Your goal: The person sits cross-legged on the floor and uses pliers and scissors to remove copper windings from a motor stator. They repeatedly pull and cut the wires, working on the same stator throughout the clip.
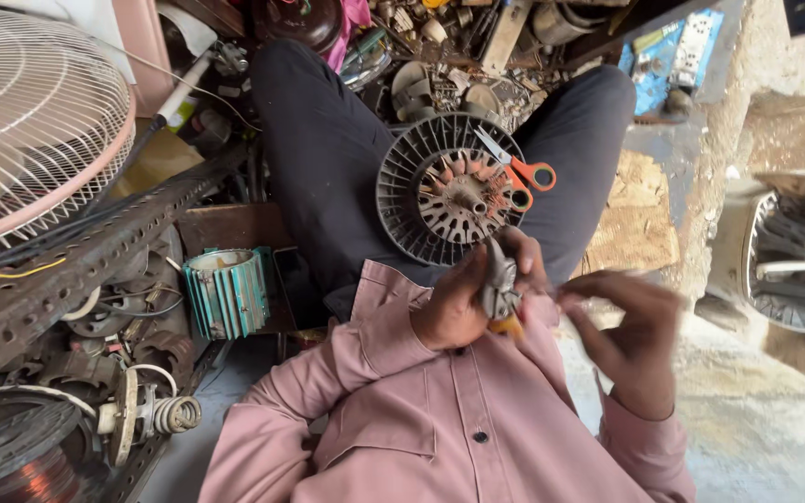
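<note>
Left hand [463, 303] around grey pliers [498, 284].

The round grey plastic fan grille [440, 191] looks dull and rusty in the middle. The orange-handled metal scissors [519, 172] shine. The pink cloth shirt [440, 428] looks soft. The coiled metal spring [174, 414] gleams.

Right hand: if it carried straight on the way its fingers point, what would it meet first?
The right hand points left toward the small grey tool held in the left hand. It would probably meet that tool first, though motion blur makes depth uncertain.
</note>
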`<state>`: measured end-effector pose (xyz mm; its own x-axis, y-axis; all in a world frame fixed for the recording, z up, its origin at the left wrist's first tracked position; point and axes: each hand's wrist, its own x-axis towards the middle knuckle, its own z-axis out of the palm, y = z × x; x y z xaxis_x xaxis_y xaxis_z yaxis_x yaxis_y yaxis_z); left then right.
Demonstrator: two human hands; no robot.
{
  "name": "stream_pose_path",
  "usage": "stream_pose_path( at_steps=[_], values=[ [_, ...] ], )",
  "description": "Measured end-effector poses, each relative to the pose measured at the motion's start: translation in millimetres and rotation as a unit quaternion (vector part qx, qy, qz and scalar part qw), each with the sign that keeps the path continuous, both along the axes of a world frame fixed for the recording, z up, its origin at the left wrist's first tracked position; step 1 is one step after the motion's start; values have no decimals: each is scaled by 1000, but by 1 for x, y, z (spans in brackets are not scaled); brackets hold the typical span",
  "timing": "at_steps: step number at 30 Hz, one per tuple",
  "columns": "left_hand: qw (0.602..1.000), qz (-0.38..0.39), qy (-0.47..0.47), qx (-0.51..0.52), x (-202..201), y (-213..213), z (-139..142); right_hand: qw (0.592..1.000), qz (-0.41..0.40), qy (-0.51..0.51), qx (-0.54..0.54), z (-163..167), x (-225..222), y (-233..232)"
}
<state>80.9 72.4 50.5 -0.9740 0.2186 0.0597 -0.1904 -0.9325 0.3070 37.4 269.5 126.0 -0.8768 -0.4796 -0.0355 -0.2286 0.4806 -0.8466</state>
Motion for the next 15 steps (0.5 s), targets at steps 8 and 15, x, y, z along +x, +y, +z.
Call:
stream_pose_path(
  at_steps=[8, 15],
  values=[
    [997, -3, -8, -71, 8, 3, -7, 990, -10, 135, -51, 25, 8, -51],
    [998, -22, -19, -48, 10, 0, -10, 989, -29, 107, -100, 16, 13, -59]
  ],
)
